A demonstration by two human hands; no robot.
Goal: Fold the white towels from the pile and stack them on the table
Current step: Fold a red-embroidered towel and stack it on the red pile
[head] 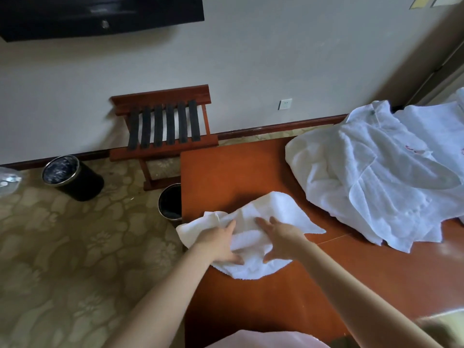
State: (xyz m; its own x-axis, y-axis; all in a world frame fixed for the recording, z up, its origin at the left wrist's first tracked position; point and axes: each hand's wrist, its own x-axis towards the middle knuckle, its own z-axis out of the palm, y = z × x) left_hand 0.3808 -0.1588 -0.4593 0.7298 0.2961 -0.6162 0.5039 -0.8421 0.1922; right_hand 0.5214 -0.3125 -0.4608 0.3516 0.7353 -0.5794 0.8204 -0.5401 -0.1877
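Note:
A small white towel (271, 212) lies crumpled on the left part of the reddish-brown table (226, 169), with one corner hanging over the left edge. My left hand (221, 243) and my right hand (278, 237) both rest flat on it, fingers straight and spread, side by side. A large pile of white towels (376, 177) lies loose on the right part of the table, apart from both hands.
A wooden luggage rack (165, 126) stands by the wall beyond the table. One black bin (71, 177) is on the patterned carpet at left, and another black bin (170, 202) stands against the table's left edge. A dark TV (100, 16) hangs on the wall.

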